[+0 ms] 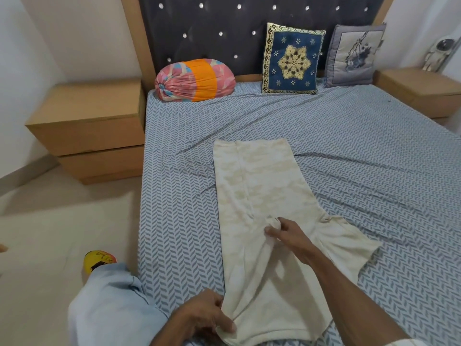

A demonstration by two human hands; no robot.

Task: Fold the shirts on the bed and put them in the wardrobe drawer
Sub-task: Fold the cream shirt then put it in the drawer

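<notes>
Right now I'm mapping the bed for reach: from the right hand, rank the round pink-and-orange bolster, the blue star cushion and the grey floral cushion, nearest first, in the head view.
From the right hand:
1. Blue star cushion, at the headboard, middle.
2. Round pink-and-orange bolster, headboard, left: close to the blue one, nearly a tie.
3. Grey floral cushion, headboard, far right.

Cream camouflage-print shirt [259,196], spread lengthwise on the bed, left side folded in, right sleeve out

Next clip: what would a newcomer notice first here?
A cream shirt lies lengthwise mid-bed on the blue patterned sheet; the left hand grips its near edge and the right hand pinches its middle. At the headboard sit a pink-orange bolster and two cushions.
</notes>
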